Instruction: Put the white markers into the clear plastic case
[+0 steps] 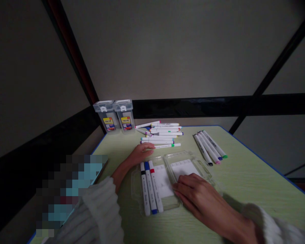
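Observation:
An open clear plastic marker case point(167, 176) lies flat in front of me on the pale green table point(244, 176). Three white markers point(150, 188) with black, blue and red caps lie side by side in its left half. My right hand point(195, 198) rests on the case's near middle, fingers bent and fingertips pressing on the plastic, holding nothing. My left hand point(139, 154) lies flat on the table at the case's far left corner, fingers stretched toward a loose pile of white markers point(161, 134).
Several more markers point(209, 147) lie in a row at the right of the case. Two closed clear marker boxes point(115, 117) with yellow labels stand upright at the far left corner. A dark rail runs behind the table's blue edge.

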{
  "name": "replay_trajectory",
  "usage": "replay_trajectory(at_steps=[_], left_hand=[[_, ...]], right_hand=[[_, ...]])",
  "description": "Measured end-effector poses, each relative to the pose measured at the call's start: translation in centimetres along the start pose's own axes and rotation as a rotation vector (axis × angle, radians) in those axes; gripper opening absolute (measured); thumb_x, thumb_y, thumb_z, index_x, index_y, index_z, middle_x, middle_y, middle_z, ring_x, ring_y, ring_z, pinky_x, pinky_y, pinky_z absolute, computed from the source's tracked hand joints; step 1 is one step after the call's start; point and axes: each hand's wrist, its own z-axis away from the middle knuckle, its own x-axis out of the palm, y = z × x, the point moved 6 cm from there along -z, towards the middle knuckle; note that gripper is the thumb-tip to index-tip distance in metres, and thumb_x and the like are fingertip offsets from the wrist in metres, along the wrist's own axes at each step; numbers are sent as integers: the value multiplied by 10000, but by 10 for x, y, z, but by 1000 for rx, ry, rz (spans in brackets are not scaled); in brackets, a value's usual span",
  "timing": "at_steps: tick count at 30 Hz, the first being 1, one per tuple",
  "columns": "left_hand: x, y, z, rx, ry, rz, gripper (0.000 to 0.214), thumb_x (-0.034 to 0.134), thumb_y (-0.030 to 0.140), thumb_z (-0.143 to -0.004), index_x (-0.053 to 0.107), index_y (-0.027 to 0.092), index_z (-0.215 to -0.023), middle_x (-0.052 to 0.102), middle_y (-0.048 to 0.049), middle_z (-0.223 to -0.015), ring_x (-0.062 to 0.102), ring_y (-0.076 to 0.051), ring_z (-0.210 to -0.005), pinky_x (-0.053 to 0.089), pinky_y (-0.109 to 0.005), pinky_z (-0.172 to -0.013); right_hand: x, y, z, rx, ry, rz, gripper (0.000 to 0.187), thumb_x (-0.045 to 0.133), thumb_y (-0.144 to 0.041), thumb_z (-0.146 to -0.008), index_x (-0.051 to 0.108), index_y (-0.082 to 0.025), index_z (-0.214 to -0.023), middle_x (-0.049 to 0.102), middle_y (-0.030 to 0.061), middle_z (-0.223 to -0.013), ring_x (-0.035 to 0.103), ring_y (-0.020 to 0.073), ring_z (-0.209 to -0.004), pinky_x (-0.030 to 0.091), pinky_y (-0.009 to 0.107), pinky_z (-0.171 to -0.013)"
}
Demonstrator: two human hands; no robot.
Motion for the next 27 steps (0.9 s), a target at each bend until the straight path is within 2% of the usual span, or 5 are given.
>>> replay_trajectory(at_steps=[7,16,27], left_hand=[[4,6,3,72,-53,-89,181,579,251,-686,686,165,-804,608,-88,-1083,520,-205,-1022,342,-334,-926],[5,7,3,98,-52,-143,198,592,247,-680,686,183,-842,598,-76,-1105,504,-208,-1037,322,-337,-943],[6,5,3,132,-71,-190,195,548,202,-707,690,187,-839,586,-76,-1011,505,-193,-975,342,-321,-920]], right_hand=[[4,2,0,12,-20,3,293,312,-181,-896,604,-172,-877,557,43,-719,515,167,-681,366,304,-639],[3,2,0,6,-23,-7,295,309,-188,-895,602,-169,-870,557,47,-710,514,170,-683,363,306,-635],[6,3,-1,22,-76,4,270,325,-171,-892,591,-168,-845,553,44,-719,518,171,-695,374,315,-658]])
